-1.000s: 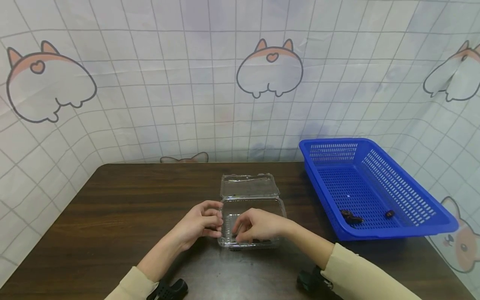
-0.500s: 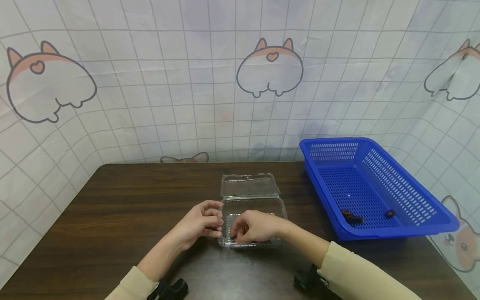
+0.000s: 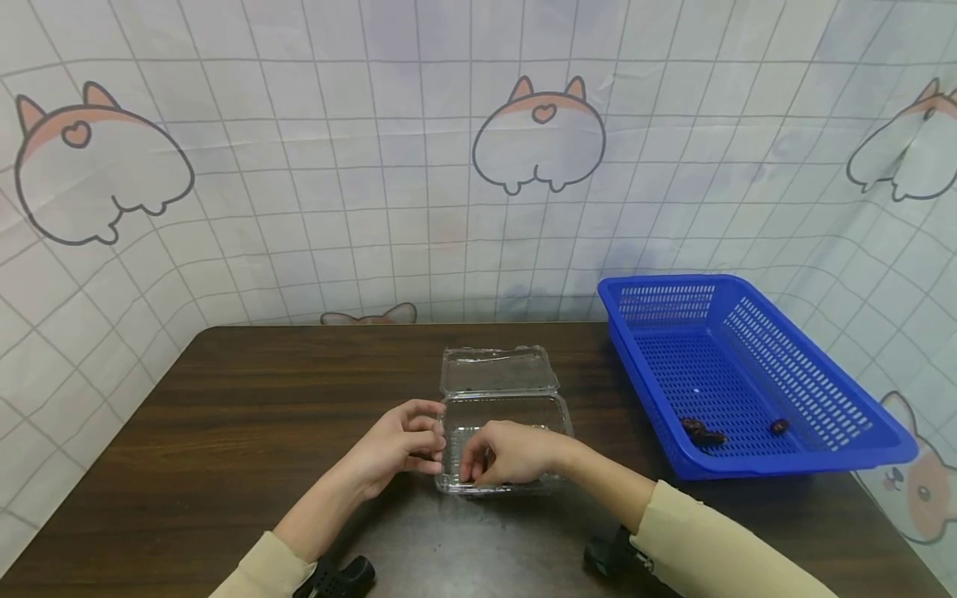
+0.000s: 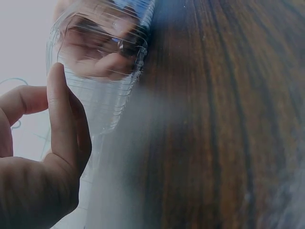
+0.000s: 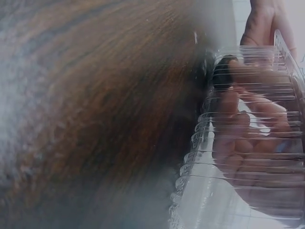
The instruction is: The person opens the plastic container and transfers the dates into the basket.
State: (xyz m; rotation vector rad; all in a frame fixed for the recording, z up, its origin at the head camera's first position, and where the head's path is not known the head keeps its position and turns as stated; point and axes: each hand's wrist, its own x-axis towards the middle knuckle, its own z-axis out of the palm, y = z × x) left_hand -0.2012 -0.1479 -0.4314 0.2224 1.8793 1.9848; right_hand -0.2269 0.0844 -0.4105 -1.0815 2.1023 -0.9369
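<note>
A clear plastic clamshell container stands with its lid folded back. My left hand rests its fingertips against the left side; in the left wrist view, a straight fingertip meets the rim. My right hand reaches inside with its fingers bent down toward the floor. Through the ribbed wall in the right wrist view, those fingertips pinch a dark date low at the container's left end. The date also shows as a dark shape in the left wrist view, partly hidden by the fingers.
A blue slotted basket stands to the right, holding a small cluster of dates and a single date. The dark wooden table runs back to a white grid-patterned cloth wall.
My right hand has shifted slightly left and lower inside the container, its fingers drawing down to the floor. My left hand, the container and the basket stay in place.
</note>
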